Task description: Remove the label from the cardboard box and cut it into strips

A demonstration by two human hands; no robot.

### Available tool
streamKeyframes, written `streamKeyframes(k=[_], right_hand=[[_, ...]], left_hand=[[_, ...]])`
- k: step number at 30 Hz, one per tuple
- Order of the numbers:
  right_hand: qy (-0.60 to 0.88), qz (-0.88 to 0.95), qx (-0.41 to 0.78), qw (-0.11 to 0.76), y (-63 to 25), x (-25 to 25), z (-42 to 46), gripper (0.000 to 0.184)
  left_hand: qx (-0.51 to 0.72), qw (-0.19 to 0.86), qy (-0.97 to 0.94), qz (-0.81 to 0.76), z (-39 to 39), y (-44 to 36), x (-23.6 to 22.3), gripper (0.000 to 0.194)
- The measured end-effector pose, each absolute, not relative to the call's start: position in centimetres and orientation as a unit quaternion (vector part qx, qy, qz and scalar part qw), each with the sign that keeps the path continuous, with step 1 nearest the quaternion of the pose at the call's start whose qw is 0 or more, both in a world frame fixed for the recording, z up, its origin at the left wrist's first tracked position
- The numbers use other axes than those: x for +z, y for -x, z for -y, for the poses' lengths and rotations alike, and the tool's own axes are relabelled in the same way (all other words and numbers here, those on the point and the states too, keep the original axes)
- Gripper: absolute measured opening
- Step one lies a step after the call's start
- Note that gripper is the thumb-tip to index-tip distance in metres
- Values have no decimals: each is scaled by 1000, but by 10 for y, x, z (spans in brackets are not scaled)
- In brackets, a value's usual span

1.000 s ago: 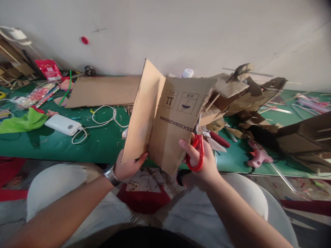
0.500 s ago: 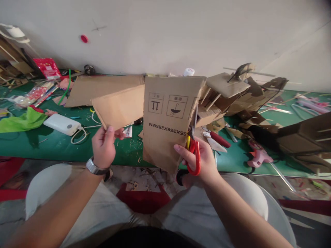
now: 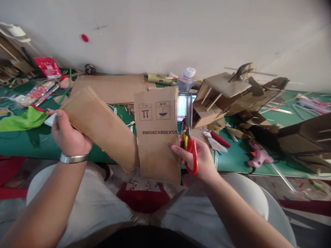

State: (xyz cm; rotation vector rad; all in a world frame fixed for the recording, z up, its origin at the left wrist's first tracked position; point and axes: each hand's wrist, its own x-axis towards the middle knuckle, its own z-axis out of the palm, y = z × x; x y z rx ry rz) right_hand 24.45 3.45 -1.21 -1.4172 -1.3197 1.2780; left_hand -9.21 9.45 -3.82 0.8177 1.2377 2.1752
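My left hand (image 3: 69, 134) is closed on the outer edge of a plain brown cardboard panel (image 3: 103, 127), which slants down toward the middle. This panel meets a printed cardboard panel (image 3: 157, 151) with box symbols and upside-down lettering; whether a fold joins them I cannot tell. Closed in my right hand (image 3: 199, 156) are red-handled scissors (image 3: 192, 160) with a bit of yellow, blades pointing up. That hand's thumb also presses the right edge of the printed panel. Behind my left hand a white power bank (image 3: 50, 119) is mostly hidden.
Behind the panels lie a flat cardboard sheet (image 3: 108, 88), a clear bottle (image 3: 186, 81) and a lit screen (image 3: 183, 106). To the right stand a cardboard model (image 3: 219, 89), a red-handled tool (image 3: 219, 138) and a pink glue gun (image 3: 260, 156). Green cloth (image 3: 23, 120) lies left.
My left hand has moved left and slightly up, swinging the plain panel wider. The printed panel has shifted left and lower, uncovering the screen and bottle. My right hand keeps the scissors nearly in place.
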Motion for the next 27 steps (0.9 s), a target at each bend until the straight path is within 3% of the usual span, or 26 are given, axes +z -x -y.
streamKeyframes(k=[2,12,17,21,27], right_hand=[[550,526,514,395,-243,-13,-35,42],[512,522,581,357,-233,-26,-30,44],[492,497,631,336,-225,-34,-24,49],[468,457,677,338,-220,-40,-20,49],[457,442,696,334,-215,-46,-19,49]], left_hand=[[802,264,-305,-441,-94,87,-39,18],[737,447,-154,-484,-87,61,-65,31],[617,625,-217,-426,-66,41,-61,52],[465,771,-296,-319,-46,28,-61,81],[415,835,-260,-251,-25,11,-66,108]])
